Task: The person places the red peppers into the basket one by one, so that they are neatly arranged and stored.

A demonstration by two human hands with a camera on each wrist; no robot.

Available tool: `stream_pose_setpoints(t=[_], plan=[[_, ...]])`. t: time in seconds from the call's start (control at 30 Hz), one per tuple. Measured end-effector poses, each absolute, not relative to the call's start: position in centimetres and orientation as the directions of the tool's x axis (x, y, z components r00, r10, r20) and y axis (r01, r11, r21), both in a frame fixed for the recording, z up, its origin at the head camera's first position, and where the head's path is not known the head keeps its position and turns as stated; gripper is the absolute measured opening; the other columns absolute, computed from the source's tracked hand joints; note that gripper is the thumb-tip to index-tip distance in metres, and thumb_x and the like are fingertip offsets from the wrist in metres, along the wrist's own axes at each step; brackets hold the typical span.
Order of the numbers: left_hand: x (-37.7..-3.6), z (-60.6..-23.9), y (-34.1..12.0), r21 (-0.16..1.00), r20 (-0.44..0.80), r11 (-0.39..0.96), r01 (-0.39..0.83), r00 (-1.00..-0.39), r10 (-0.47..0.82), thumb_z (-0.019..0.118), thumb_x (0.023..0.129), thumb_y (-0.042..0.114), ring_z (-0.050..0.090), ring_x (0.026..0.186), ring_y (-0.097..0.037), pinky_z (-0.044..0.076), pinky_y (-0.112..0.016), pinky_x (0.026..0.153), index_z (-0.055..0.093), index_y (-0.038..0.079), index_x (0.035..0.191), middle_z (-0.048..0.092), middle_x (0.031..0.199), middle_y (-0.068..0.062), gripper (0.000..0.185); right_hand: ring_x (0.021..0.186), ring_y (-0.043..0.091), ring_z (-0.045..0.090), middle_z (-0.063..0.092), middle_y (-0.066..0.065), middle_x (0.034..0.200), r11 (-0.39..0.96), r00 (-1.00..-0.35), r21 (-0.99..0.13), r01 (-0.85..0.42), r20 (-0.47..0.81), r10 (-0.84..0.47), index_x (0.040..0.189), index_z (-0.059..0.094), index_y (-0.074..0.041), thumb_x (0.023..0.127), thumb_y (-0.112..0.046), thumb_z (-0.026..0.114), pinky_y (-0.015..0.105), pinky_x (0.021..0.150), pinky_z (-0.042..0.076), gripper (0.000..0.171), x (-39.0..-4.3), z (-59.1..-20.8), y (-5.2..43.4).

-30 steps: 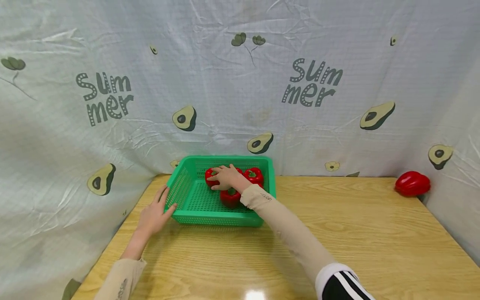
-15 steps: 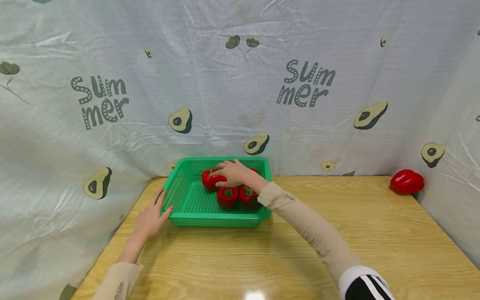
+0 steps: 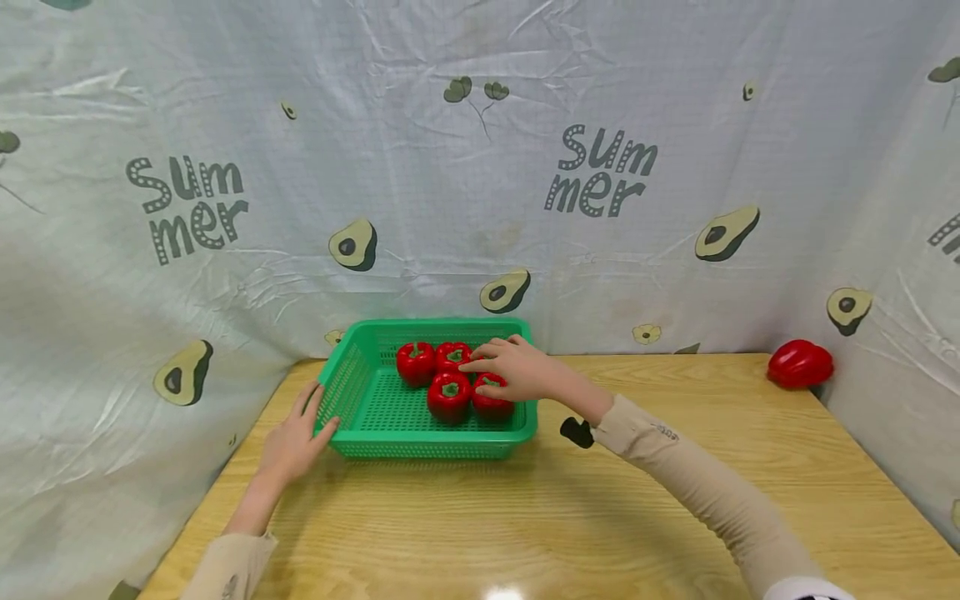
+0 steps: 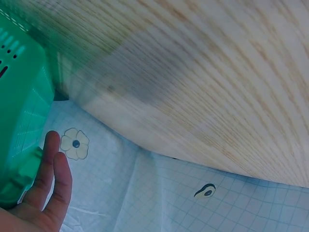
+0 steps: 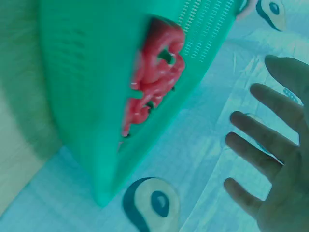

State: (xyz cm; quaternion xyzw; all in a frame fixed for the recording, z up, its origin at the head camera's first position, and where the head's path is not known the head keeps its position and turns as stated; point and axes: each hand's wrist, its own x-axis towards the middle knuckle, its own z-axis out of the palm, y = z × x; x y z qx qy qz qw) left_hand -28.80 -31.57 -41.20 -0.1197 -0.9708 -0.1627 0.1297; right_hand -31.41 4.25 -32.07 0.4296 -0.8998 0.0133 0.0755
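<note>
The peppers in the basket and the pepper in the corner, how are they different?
The basket peppers stand stem-up, four packed together in the green basket; the corner pepper lies alone on the bare table. The right hand is over the basket peppers; nothing is near the corner pepper. All are shiny red.

Bright even light, table [image 3: 675, 500] glare, blurred teal-tinted wrist views

Green basket [image 3: 420, 433]; red peppers [image 3: 448, 396]
</note>
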Motion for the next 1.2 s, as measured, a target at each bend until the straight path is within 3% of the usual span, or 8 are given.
stream_pose_setpoints(t=[0.17, 0.43, 0.83, 1.2], plan=[[-28.8, -41.2, -31.5, 0.29, 0.293, 0.916, 0.277, -0.937, 0.19, 0.044, 0.092, 0.033, 0.038, 0.041, -0.012, 0.028, -0.027, 0.038, 0.024, -0.003, 0.139, 0.021, 0.144, -0.02, 0.062, 0.112, 0.018, 0.047, 0.055, 0.002, 0.121, 0.612, -0.58, 0.046, -0.79, 0.269, -0.769, 0.125, 0.054, -0.022, 0.087, -0.032, 0.055, 0.043, 0.09, 0.037, 0.039, -30.1, -33.5, 6.7], [-28.7, -41.4, -31.7, 0.295, 0.297, 0.916, 0.272, -0.937, 0.182, 0.044, 0.092, 0.032, 0.037, 0.042, -0.012, 0.028, -0.027, 0.039, 0.024, -0.002, 0.139, 0.021, 0.144, -0.02, 0.062, 0.102, 0.022, 0.051, 0.058, 0.003, 0.11, 0.595, -0.458, 0.11, -0.796, 0.532, -0.712, 0.119, 0.058, -0.018, 0.079, -0.019, 0.067, 0.043, 0.083, 0.041, 0.041, -29.4, -37.1, 11.8], [-28.8, -41.1, -31.3, 0.288, 0.296, 0.917, 0.277, -0.936, 0.189, 0.045, 0.092, 0.031, 0.038, 0.042, -0.012, 0.029, -0.027, 0.039, 0.024, -0.003, 0.139, 0.021, 0.144, -0.02, 0.062, 0.083, 0.02, 0.054, 0.061, 0.008, 0.093, 0.764, -0.514, -0.008, -0.645, 0.745, -0.426, 0.107, 0.062, -0.004, 0.07, -0.001, 0.069, 0.034, 0.064, 0.043, 0.037, -28.0, -40.1, 22.3], [-28.8, -41.3, -31.5, 0.281, 0.305, 0.916, 0.287, -0.931, 0.199, 0.045, 0.091, 0.031, 0.04, 0.043, -0.013, 0.03, -0.027, 0.04, 0.025, -0.004, 0.138, 0.022, 0.142, -0.021, 0.061, 0.08, 0.035, 0.051, 0.059, 0.019, 0.086, 0.912, -0.566, -0.086, -0.4, 0.807, -0.172, 0.096, 0.062, 0.004, 0.069, 0.003, 0.063, 0.045, 0.064, 0.04, 0.027, -27.8, -42.4, 32.0]])
